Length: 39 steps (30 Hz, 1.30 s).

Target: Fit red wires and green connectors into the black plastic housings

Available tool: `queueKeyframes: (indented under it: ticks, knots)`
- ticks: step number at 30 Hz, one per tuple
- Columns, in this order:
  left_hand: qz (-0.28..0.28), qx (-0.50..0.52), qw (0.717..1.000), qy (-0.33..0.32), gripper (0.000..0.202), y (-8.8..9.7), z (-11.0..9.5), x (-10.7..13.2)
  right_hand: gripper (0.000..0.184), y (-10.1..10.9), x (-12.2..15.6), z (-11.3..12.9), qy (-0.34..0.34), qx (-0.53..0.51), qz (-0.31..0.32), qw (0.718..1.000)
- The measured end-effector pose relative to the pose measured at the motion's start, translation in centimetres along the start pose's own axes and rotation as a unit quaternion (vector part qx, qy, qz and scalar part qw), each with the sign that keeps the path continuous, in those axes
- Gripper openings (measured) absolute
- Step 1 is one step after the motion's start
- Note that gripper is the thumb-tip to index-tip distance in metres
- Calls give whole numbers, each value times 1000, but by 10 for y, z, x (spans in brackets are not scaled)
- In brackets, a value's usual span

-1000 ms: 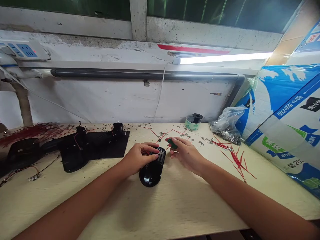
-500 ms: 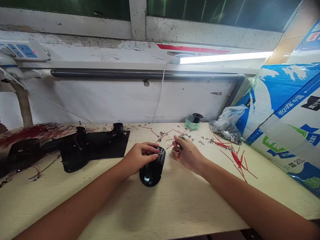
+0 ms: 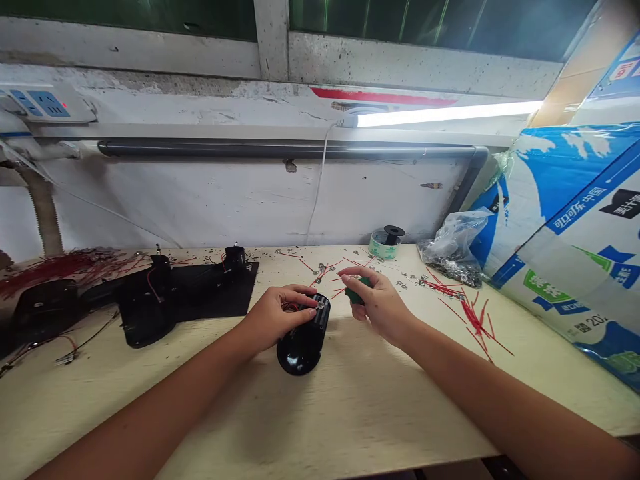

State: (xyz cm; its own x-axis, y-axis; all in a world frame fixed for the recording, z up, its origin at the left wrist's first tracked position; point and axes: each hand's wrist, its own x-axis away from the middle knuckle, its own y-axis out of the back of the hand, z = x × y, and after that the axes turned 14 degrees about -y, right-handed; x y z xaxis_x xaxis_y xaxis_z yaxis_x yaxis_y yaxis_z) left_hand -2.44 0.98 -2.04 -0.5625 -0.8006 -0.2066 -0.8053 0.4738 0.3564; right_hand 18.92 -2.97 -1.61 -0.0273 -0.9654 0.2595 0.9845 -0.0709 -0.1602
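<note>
Left hand [image 3: 276,315] has fingers curled down, gripping a glossy black oval plastic housing [image 3: 301,345] at lower centre of the pale wooden bench [image 3: 380,413]. Right hand [image 3: 381,308] pinches a small dark-green object [image 3: 355,296], with thin red wire snippets [image 3: 475,319] off to the right.

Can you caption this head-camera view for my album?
Left hand grips a glossy black plastic housing while the right hand holds a small green object above a bench strewn with red wires.

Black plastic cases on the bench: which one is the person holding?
The black plastic case under the left hand. The other black plastic case lies farther left, by the black mat, with no hand on it.
</note>
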Motion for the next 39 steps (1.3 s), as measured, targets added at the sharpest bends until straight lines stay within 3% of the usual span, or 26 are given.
queueKeyframes:
  ticks: [3,9,13,19,22,27,39]
  knots:
    - [-1,-2,1000,1,20,0,-2,1,42,0,-1,0,28,28,-2,999]
    - [-4,4,1000,-7,20,0,-1,2,55,2,-5,-4,21,37,-11,999]
    - [-4,0,1000,-4,19,1,-2,2,44,2,-5,-5,42,44,5,998]
    - [-5,0,1000,-4,20,1,-3,2,42,-3,-3,-8,28,75,18,997]
    - [-3,17,1000,-7,21,1,-1,2,31,-2,-3,-12,68,151,8,986]
    - [0,57,998,-11,23,2,0,3,23,-2,2,-10,128,318,3,939]
    - [9,46,999,-14,29,1,-3,3,30,-4,5,-8,44,253,90,962]
